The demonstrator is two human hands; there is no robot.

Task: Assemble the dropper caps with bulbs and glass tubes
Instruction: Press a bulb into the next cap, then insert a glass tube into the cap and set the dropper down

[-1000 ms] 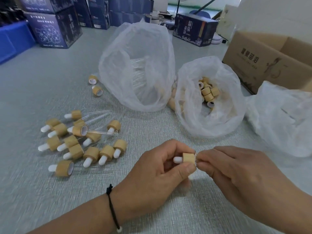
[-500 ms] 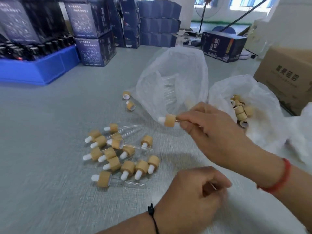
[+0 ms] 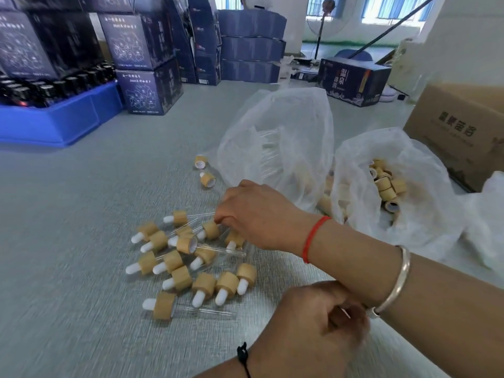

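Assembled droppers (image 3: pixel 191 257): heaped left of tube bag (image 3: pixel 275 143). Right hand (image 3: pixel 256 216): fingers curled over heap, grasp indeterminate. Left hand (image 3: pixel 319 320): loosely curled, contents indeterminate.

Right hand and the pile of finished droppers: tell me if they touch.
Cannot tell. In the head view the right hand reaches over the pile of finished droppers, its fingertips hidden and blurred at the pile's edge.

Right hand (image 3: pixel 256 214) reaches forward across the left, fingers curled downward; left hand (image 3: pixel 313 320) loosely curled near the body.
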